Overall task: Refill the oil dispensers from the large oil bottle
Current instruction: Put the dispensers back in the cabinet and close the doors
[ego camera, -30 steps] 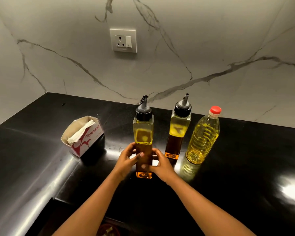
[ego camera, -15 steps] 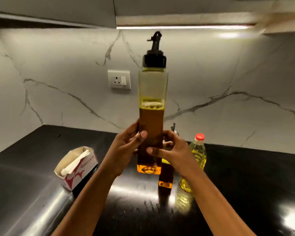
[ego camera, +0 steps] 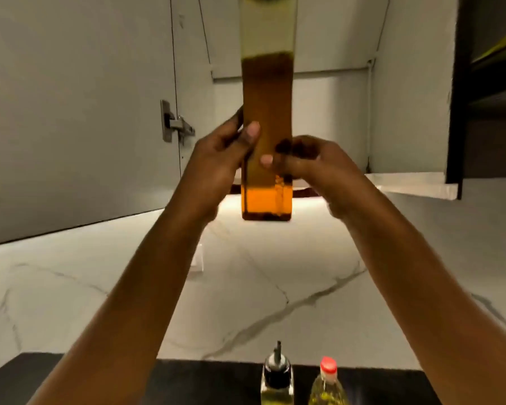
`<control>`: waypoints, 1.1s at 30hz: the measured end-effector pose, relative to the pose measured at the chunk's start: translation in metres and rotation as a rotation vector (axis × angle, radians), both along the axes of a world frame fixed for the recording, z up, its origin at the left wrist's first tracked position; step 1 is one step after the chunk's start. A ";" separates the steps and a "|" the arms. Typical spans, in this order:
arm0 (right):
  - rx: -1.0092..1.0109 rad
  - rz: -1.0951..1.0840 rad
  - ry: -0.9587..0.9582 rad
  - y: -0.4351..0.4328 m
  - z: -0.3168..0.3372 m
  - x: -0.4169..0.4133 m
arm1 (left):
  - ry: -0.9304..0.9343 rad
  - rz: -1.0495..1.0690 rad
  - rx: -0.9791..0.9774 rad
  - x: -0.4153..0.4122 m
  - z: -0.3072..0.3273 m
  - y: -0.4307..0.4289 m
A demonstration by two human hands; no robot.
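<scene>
Both hands' fingers (ego camera: pixel 253 133) clamp the tall, square, clear dispenser (ego camera: pixel 267 118); amber oil inside.

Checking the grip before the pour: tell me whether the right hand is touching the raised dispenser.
Touching. The head view shows the right hand with its fingers pressed against the front of the raised dispenser, opposite the left hand.
</scene>
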State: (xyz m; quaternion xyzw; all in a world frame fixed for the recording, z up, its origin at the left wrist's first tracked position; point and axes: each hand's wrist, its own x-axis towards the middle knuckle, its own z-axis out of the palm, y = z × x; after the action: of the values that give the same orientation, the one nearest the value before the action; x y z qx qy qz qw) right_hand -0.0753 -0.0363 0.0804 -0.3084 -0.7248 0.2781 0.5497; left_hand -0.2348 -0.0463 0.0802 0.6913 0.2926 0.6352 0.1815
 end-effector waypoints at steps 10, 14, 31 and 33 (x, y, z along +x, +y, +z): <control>-0.075 0.002 -0.032 0.081 0.067 -0.014 | -0.071 0.137 -0.032 0.009 0.061 0.067; -0.173 0.036 -0.006 0.106 0.061 -0.020 | -0.067 0.160 -0.095 0.006 0.059 0.092; -0.258 -0.032 -0.199 0.108 0.061 -0.012 | -0.040 0.271 -0.313 -0.017 0.037 0.099; -0.273 -0.037 -0.237 0.109 0.059 -0.016 | -0.024 0.264 -0.344 -0.015 0.036 0.099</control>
State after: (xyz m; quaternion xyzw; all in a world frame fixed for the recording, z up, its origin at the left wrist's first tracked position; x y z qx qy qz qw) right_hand -0.0915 0.0729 0.1394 -0.4237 -0.7343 0.3256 0.4187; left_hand -0.2494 0.0523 0.1160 0.5983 0.4827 0.6022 0.2154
